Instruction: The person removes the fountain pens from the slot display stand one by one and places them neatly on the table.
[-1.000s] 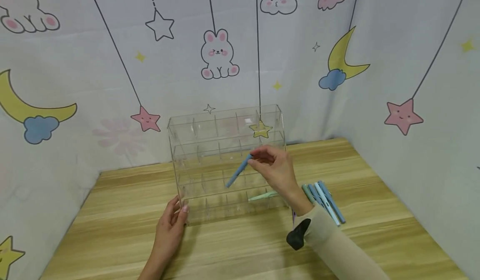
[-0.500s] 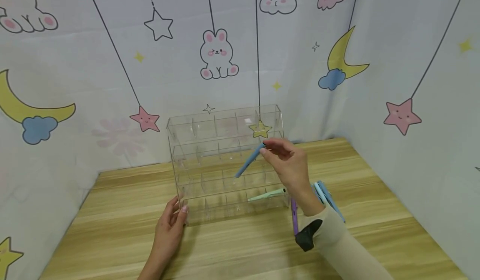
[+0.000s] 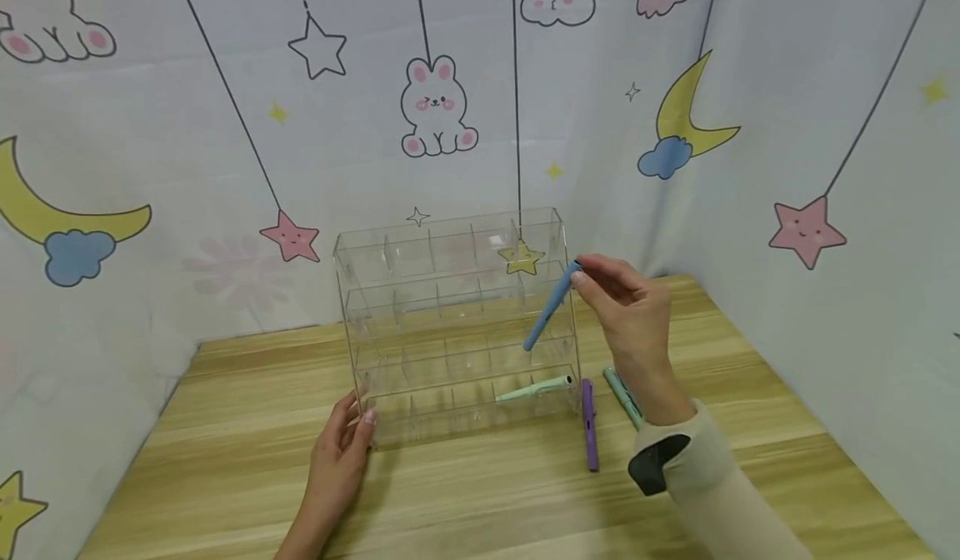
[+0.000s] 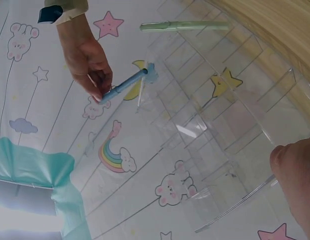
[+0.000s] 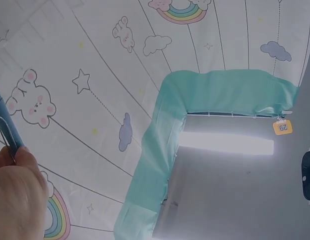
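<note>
Over the clear acrylic compartment organiser (image 3: 450, 327), right hand (image 3: 633, 314) pinches a tilted blue pen (image 3: 550, 307); left hand (image 3: 341, 452), fingers relaxed, steadies its corner

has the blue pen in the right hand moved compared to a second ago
Yes. The blue pen, pinched by the right hand, has gone right and up, from the middle of the clear organizer to its right edge.

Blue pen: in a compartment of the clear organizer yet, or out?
Out. The right hand pinches the blue pen by its top end, tilted, in front of the clear organizer.
</note>
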Available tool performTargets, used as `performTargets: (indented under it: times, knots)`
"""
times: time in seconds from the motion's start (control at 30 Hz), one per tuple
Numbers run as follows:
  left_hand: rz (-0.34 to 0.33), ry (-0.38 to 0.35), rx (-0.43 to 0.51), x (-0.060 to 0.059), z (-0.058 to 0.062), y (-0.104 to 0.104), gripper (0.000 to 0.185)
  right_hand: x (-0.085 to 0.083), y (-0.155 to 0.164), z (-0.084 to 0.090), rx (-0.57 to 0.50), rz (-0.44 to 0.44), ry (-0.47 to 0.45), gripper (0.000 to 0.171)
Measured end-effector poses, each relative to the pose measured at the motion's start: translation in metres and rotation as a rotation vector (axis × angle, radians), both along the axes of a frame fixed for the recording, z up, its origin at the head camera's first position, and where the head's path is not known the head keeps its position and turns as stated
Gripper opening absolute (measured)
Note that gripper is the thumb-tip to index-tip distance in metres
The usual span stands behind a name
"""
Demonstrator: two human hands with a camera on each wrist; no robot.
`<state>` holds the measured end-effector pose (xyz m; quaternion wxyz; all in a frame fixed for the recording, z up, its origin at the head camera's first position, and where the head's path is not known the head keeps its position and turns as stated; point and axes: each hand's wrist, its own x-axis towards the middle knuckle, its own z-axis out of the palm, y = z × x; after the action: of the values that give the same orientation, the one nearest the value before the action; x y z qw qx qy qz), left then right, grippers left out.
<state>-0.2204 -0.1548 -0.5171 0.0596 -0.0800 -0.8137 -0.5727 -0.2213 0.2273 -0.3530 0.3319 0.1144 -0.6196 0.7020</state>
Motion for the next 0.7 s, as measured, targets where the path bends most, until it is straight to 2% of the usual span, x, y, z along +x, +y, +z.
performTargets:
  times: [0.23, 0.5, 0.7]
  knots:
    - [0.001, 0.004, 0.006, -0.001, 0.000, 0.001, 0.048, 0.004, 0.026, 0.004, -0.043, -0.027, -0.014, 0.029]
    - [-0.003, -0.003, 0.020, 0.000, 0.001, 0.001, 0.048, 0.005, 0.052, -0.006, 0.014, -0.072, -0.044, 0.027]
    - [0.000, 0.004, 0.017, 0.000, 0.001, 0.001, 0.048, 0.007, 0.070, -0.023, 0.103, -0.114, -0.183, 0.030]
